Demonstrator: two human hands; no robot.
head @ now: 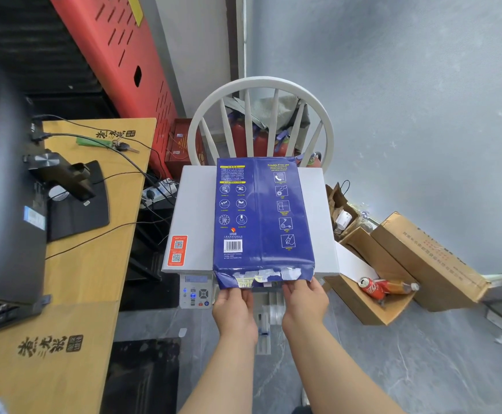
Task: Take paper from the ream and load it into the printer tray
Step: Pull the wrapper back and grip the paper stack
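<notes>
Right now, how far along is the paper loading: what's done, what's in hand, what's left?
Done: the blue ream lies on top of the printer, and its near end flap is already torn open. In hand: the left hand and right hand each pinch that torn flap. Left: no sheets are out yet; taking paper and loading it into the tray remain.

A white spindle-back chair (pixel 261 85) stands behind, a wooden bench (pixel 94 264) at left carries a black monitor (pixel 2 180) and keys (pixel 123 147), and an open cardboard box (pixel 363 306) at right holds a red soda can (pixel 370 287).
</notes>
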